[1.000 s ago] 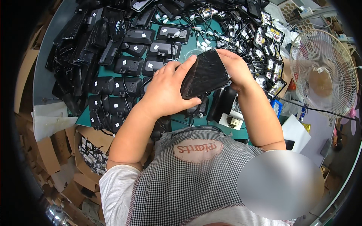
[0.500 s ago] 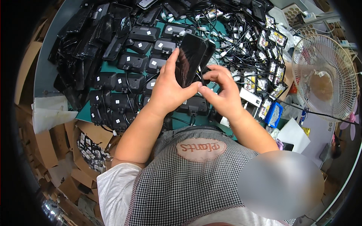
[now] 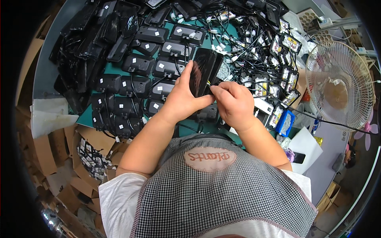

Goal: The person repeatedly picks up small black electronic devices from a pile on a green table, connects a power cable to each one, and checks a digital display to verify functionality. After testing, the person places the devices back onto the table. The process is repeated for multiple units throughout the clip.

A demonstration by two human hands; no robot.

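My left hand is wrapped round a black rectangular device with a glossy front face, held tilted above the table. Its glossy panel and the black back part stand slightly apart, like two leaves. Thin white and yellow wires show in the gap between them. At the lower right edge of this gap, my right hand pinches the wires with thumb and curled forefinger. Its fingertips partly hide the wire ends. Beneath my hands lie rows of similar black housings with small white labels.
Black glossy panels are heaped at the left. Tangled black cables with white plugs and labelled modules cover the right. A blue tray of small metal parts and a wire-caged fan stand farther right. Cardboard boxes fill the floor at left.
My right hand has closed from a looser, spread grasp into a tight pinch at the gap. The device has come slightly lower and nearer to me, still in my left hand.
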